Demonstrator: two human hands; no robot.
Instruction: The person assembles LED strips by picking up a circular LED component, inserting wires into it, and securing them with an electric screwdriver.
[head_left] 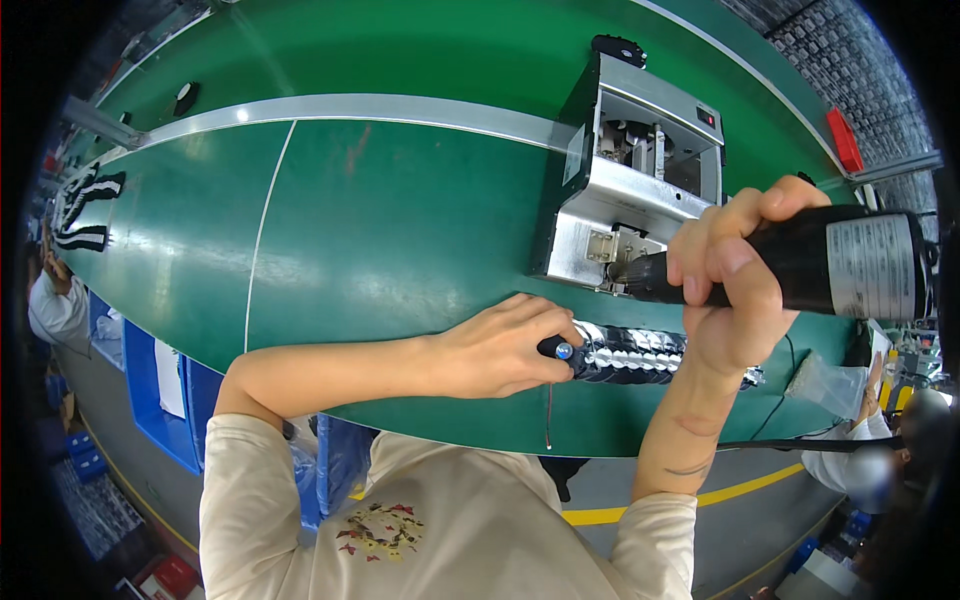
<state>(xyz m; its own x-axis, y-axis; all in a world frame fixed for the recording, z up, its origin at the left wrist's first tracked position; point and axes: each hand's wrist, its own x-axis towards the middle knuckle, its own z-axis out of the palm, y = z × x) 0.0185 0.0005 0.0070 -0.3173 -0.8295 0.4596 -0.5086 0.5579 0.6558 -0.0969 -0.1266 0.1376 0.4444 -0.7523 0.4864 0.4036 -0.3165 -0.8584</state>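
My right hand is wrapped round a black electric screwdriver with a silver label on its body. The tool lies nearly level, and its nose points left into the front opening of a metal screw feeder. Whether its bit touches a screw there is too small to tell. On the green workbench, my left hand grips the left end of a long black-and-white part with a ridged middle. A blue round spot shows at that end, and a thin red wire hangs below it. My right forearm covers part of its right end.
A metal rail borders a green belt beyond the bench. Black-and-white parts lie at the far left. Blue bins stand below the left edge. A clear plastic bag and a black cable lie right. Other people sit at both sides.
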